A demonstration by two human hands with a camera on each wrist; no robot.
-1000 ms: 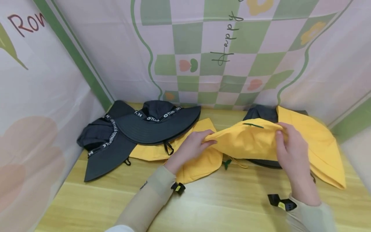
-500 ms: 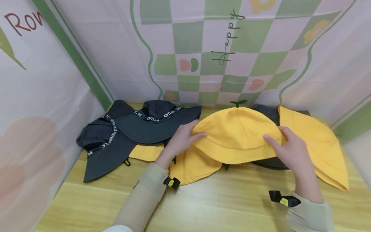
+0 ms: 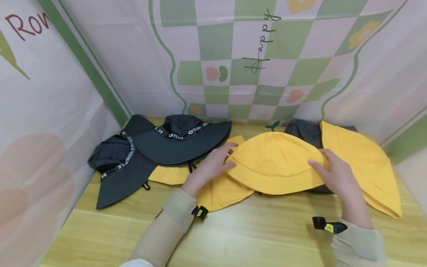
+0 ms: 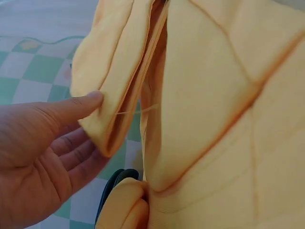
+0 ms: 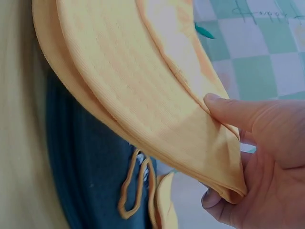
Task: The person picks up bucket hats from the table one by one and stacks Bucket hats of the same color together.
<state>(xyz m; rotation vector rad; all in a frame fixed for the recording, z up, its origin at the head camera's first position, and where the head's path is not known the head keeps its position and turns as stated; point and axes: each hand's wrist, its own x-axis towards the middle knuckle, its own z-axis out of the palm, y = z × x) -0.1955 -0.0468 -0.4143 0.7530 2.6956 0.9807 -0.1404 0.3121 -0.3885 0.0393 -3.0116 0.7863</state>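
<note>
A yellow bucket hat (image 3: 277,163) with a green sprout (image 3: 274,126) on its crown is held flattened above the table between both hands. My left hand (image 3: 211,163) pinches its left end; in the left wrist view, the thumb (image 4: 90,102) lies on one side of the folded brim and the fingers behind. At the other end my right hand (image 3: 338,176) pinches the brim, and the right wrist view shows the thumb (image 5: 221,105) on the front face. Beneath the left hand another yellow hat (image 3: 230,193) lies on the table.
Dark hats with lettered bands (image 3: 181,144) overlap at the left, on yellow fabric (image 3: 170,175). A large yellow hat (image 3: 367,170) rests over a dark hat (image 3: 301,129) at the right. A patterned cloth (image 3: 213,48) hangs behind the wooden table (image 3: 247,237).
The held hat was stretched sideways with its crown folded; it turned so that the crown and sprout face up, its front brim toward me. It has since lowered slightly.
</note>
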